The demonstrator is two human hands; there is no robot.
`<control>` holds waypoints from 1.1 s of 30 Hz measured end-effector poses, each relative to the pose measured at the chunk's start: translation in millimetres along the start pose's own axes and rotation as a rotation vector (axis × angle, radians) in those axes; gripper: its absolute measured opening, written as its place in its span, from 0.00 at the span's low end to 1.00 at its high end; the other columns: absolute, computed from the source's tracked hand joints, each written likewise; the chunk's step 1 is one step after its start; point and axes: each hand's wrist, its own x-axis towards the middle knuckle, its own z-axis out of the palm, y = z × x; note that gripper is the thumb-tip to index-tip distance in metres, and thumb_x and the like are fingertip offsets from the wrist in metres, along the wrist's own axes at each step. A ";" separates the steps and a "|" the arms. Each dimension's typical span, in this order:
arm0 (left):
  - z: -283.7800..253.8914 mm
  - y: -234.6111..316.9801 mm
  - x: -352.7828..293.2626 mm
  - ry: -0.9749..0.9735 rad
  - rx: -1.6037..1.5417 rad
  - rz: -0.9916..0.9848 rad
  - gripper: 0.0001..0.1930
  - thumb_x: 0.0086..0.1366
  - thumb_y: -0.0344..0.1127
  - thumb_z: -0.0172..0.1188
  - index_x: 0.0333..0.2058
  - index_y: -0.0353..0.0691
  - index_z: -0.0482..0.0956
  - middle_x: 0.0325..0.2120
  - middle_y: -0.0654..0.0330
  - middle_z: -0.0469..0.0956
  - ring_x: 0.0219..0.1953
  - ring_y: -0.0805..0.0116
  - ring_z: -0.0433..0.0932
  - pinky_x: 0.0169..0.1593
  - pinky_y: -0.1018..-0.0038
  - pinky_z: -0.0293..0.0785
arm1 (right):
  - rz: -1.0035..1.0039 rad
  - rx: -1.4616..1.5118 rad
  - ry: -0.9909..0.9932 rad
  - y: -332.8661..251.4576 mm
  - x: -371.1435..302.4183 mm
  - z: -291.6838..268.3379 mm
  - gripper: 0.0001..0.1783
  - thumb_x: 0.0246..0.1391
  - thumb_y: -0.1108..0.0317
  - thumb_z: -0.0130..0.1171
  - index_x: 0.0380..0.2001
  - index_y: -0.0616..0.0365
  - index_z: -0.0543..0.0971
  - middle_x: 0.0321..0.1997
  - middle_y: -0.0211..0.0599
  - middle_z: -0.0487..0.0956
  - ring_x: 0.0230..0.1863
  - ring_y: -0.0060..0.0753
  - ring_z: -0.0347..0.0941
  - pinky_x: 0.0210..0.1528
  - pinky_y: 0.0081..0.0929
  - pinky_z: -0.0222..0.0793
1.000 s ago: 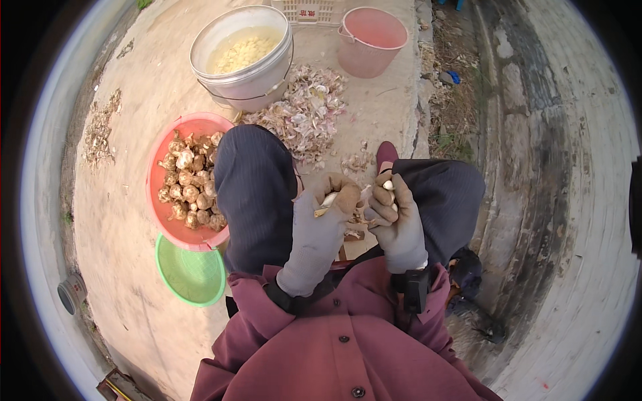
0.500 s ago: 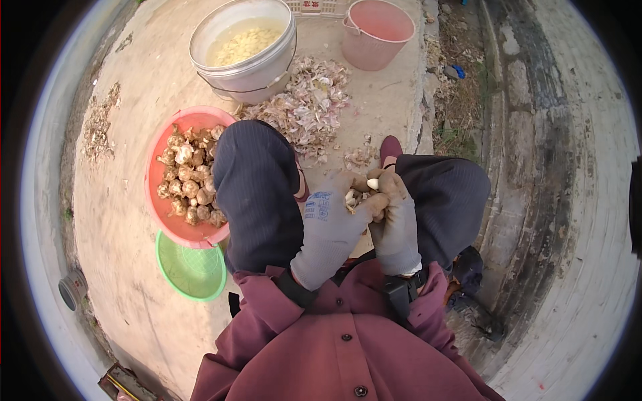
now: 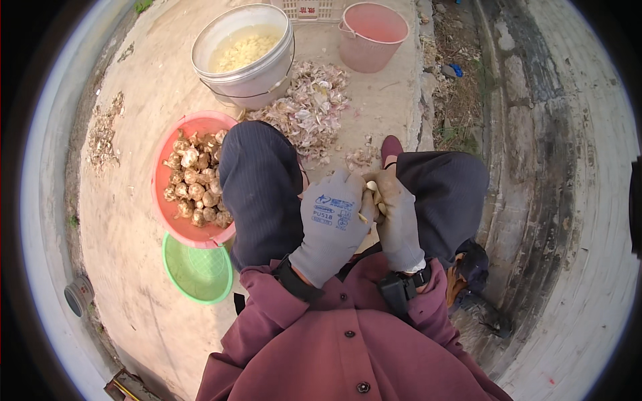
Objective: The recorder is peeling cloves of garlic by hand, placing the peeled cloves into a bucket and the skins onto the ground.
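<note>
Both my hands wear grey work gloves with brown-stained fingers and meet between my knees. My left hand [image 3: 330,217] is closed with its back turned up; a bit of garlic skin [image 3: 362,218] pokes out by its thumb, and the rest of its grip is hidden. Pressed against it, my right hand [image 3: 397,217] is closed on pale garlic cloves [image 3: 381,206]. One peeled white clove [image 3: 372,185] shows at its fingertips. By my left knee, a pink basin [image 3: 159,175] holds several unpeeled garlic bulbs [image 3: 195,191].
Beyond my feet stand a white bucket [image 3: 251,85] of peeled cloves in water and a pink bucket [image 3: 372,52]. A heap of garlic skins [image 3: 314,100] lies between them and me. A green basket [image 3: 198,275] sits beside the basin; a white crate [image 3: 324,9] is at the far edge.
My left hand has rolled so its back faces up, covering the garlic pieces that showed between my hands. The right hand keeps its cloves, and the view has shifted slightly.
</note>
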 end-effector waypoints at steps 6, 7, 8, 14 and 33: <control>2.2 -0.2 -1.5 0.075 -0.281 -0.079 0.05 0.58 0.29 0.62 0.32 0.36 0.76 0.28 0.53 0.75 0.30 0.54 0.76 0.34 0.64 0.71 | 0.194 0.596 -0.139 17.4 9.9 -10.9 0.17 0.71 0.57 0.49 0.46 0.62 0.76 0.29 0.25 0.73 0.22 0.11 0.58 0.23 0.13 0.54; 2.5 -1.3 -2.6 0.063 -0.347 -0.133 0.05 0.59 0.29 0.61 0.32 0.35 0.76 0.28 0.54 0.75 0.30 0.57 0.76 0.34 0.65 0.71 | 0.261 0.788 -0.120 21.5 13.0 -11.5 0.17 0.71 0.57 0.49 0.46 0.62 0.76 0.29 0.25 0.73 0.21 0.11 0.57 0.23 0.13 0.53; 2.5 -3.3 -2.7 0.073 -0.417 -0.170 0.04 0.59 0.28 0.61 0.31 0.35 0.76 0.27 0.54 0.74 0.30 0.60 0.76 0.34 0.67 0.71 | 0.256 0.774 -0.123 24.1 15.7 -13.2 0.18 0.71 0.57 0.48 0.47 0.62 0.75 0.30 0.26 0.73 0.21 0.11 0.56 0.23 0.13 0.53; 2.7 -14.5 0.9 0.017 -0.469 -0.306 0.06 0.60 0.28 0.63 0.34 0.34 0.76 0.26 0.58 0.74 0.31 0.71 0.75 0.38 0.70 0.73 | 0.182 0.570 -0.051 20.4 15.3 -13.3 0.22 0.73 0.51 0.45 0.45 0.61 0.76 0.28 0.28 0.73 0.17 0.10 0.52 0.20 0.13 0.48; 6.2 -23.7 6.4 0.094 -0.392 -0.231 0.05 0.63 0.29 0.61 0.36 0.36 0.78 0.33 0.54 0.75 0.33 0.57 0.78 0.40 0.67 0.74 | 0.164 0.295 -0.250 22.6 24.2 -8.8 0.22 0.75 0.57 0.41 0.51 0.65 0.76 0.19 0.20 0.65 0.16 0.09 0.51 0.20 0.15 0.48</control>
